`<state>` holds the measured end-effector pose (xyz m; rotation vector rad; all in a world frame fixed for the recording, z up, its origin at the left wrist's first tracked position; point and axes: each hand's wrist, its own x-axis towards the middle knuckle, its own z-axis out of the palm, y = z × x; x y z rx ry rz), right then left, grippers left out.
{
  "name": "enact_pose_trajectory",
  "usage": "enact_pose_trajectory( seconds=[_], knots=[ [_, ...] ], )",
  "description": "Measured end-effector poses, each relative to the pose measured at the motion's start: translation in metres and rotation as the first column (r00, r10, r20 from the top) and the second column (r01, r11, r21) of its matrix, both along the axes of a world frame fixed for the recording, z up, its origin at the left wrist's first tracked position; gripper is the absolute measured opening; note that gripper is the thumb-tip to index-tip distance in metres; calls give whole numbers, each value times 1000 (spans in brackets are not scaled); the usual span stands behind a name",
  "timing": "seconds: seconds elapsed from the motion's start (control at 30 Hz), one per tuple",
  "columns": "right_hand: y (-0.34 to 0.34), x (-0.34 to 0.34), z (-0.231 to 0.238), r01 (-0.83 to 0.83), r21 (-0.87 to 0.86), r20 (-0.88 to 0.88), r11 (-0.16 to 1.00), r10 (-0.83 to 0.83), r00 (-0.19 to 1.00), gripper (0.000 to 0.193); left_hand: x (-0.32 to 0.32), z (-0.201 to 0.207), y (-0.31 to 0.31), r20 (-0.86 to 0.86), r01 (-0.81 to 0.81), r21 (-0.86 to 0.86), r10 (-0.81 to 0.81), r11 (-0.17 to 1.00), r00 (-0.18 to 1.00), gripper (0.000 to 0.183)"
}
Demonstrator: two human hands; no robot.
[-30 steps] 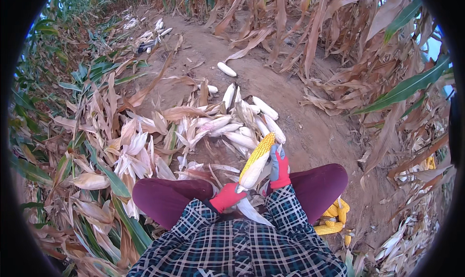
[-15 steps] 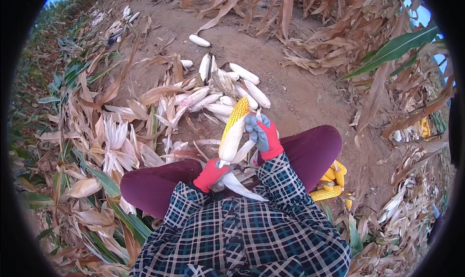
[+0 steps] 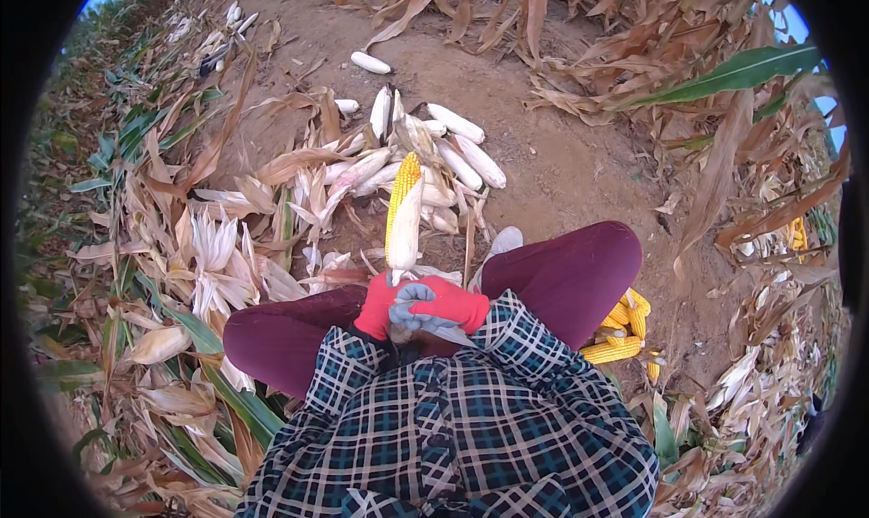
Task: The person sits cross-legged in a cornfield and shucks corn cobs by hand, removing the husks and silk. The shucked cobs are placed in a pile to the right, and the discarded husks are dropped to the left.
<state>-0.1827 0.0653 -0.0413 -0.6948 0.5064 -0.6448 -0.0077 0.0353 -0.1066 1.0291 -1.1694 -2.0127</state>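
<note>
Ear of corn [image 3: 403,210] at centre of frame, tip toward the top; yellow kernels [image 3: 398,196] bare down its left, pale husk [image 3: 406,237] on its right. Left hand [image 3: 376,306] closed round its base; right hand [image 3: 439,302] curled against it, hold unclear. Pile of white-husked ears [image 3: 460,163] just beyond, partly hidden by the held one. Dry husks [image 3: 217,260] heaped at left; yellow cobs [image 3: 612,350] lower right, beside the knee [image 3: 597,255]; green leaf [image 3: 738,72] jutting in upper right
</note>
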Motion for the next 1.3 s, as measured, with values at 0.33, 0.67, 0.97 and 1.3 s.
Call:
enact_pose_trajectory(
  seconds=[0.33,0.67,0.97,1.3],
  knots=[
    [-18,-43,-19,528,29,183,849,-524,832,54,2,-1,4,429,-80,-526,345,847,835,30],
    [-50,-69,21,741,-268,-38,616,-775,630,31,4,16,12,426,175,-361,-5,916,905,41],
    [-37,-74,4,734,-208,-87,647,-760,645,19,3,26,12,478,209,-251,-67,945,876,38],
    [-41,-76,-19,786,-158,-38,598,-799,600,15,2,25,17,464,290,-256,-146,922,874,43]
  ],
)
